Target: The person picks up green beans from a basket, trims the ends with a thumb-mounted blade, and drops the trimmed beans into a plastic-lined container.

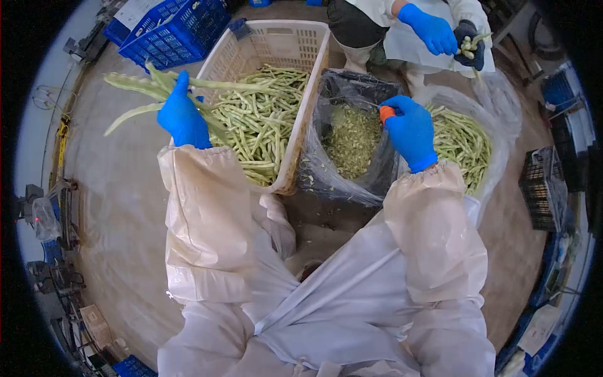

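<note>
My left hand (183, 119), in a blue glove, is closed around several long green beans (135, 85) over the left side of a white crate (282, 44). More green beans (267, 122) fill the crate. My right hand (411, 135), gloved in blue too, grips a small knife with an orange handle (386, 114); its thin blade seems to point left. Beneath that hand stands a dark bin (320, 183) lined with plastic, holding chopped green trimmings (352, 141). To its right, a clear plastic bag (502, 125) contains green beans (461, 141).
Across from me a co-worker's blue-gloved hand (433, 30) and dark-gloved hand (469, 58) hold beans. Blue crates (179, 38) stand at the upper left. A black crate (543, 188) is on the floor at right. Equipment (53, 207) lines the left wall.
</note>
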The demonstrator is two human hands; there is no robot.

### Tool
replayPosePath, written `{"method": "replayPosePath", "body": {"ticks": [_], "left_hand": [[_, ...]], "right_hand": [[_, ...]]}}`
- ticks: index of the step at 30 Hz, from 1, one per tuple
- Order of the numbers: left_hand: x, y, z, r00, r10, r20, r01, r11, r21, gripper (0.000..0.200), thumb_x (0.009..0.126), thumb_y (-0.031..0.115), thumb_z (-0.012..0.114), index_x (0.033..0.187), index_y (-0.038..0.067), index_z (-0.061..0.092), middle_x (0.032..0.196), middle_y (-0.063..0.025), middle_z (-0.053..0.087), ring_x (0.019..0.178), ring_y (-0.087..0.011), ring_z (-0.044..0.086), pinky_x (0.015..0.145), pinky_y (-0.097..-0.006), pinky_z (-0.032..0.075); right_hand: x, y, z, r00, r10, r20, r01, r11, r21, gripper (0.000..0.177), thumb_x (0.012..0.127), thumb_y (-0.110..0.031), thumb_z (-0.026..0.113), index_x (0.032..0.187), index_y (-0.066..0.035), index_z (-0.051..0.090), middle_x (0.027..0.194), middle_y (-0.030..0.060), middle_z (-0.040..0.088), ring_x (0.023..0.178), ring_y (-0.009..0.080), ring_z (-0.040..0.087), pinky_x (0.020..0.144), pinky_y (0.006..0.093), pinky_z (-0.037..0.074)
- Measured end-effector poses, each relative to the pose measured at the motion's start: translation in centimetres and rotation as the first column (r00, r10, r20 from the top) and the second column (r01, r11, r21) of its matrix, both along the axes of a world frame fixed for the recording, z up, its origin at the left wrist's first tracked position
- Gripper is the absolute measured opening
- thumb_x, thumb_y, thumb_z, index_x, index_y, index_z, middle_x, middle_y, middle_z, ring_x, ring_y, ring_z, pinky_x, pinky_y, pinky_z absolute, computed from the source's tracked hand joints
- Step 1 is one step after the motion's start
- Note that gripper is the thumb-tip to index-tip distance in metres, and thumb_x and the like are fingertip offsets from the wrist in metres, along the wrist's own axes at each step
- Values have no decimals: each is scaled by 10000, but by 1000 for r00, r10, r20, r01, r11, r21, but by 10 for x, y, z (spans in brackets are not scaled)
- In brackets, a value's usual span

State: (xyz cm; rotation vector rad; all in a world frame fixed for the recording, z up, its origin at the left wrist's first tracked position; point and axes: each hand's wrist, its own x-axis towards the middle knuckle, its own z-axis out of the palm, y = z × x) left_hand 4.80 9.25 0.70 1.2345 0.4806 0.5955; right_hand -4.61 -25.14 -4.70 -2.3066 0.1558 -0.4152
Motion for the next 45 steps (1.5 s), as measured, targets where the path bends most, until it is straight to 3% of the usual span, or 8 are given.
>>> {"method": "replayPosePath", "body": {"ticks": [8,12,18,23,35,38,41,45], "left_hand": [[3,-17,-15,961,-212,-179,252,936,244,329,701,198,763,946,17,642,717,-40,577,573,-160,531,536,-285,432],[-31,-70,-10,565,-783,-260,799,598,-64,268,807,242,668,993,54,626,742,-3,560,641,-89,521,572,-226,420],[-59,-115,-20,215,-881,-421,942,300,-147,283,767,234,719,949,38,625,783,-24,600,663,-107,557,610,-250,450],[-69,-126,-28,185,-904,-384,981,195,15,347,757,245,735,1003,33,614,778,-19,610,642,-93,557,569,-235,450],[-62,-118,-38,352,-786,-508,934,264,239,300,720,189,765,933,21,637,772,-19,609,667,-97,537,602,-254,437],[-65,-120,-36,356,-792,-495,934,285,216,277,730,181,756,926,24,641,787,-18,611,690,-99,535,629,-247,432],[-66,-121,-35,307,-880,-363,951,297,87,296,755,200,735,975,28,638,831,-20,612,730,-94,534,662,-243,428],[-65,-122,-23,369,-916,-159,915,388,-114,325,798,243,694,1047,45,629,833,-6,591,728,-91,520,678,-241,417]], "right_hand": [[3,-2,-6,981,100,166,-84,991,-102,319,759,-179,671,1060,-75,650,995,176,631,841,306,626,756,371,488],[-1,11,11,984,133,115,-147,981,130,289,796,-157,650,1071,-66,645,980,148,648,839,235,635,760,326,489],[-3,23,15,957,254,144,-292,837,463,256,821,-109,624,1070,-54,643,964,117,657,841,153,620,748,290,485],[-6,32,10,945,302,130,-321,762,562,254,819,-91,608,1066,-39,635,951,123,656,847,173,624,746,292,483],[-12,34,7,936,352,19,-349,933,-91,192,794,-124,553,947,-44,638,937,183,614,833,374,588,722,449,468],[-12,32,9,925,380,-8,-380,924,-44,198,809,-136,554,950,-23,635,886,169,636,755,319,613,673,407,479],[-14,29,28,903,419,-90,-275,727,629,204,821,-140,561,954,-2,631,826,133,646,683,219,607,640,329,484],[-11,23,29,874,482,-65,-214,501,839,185,814,-104,583,941,22,629,802,106,640,681,157,592,646,270,484]]}}
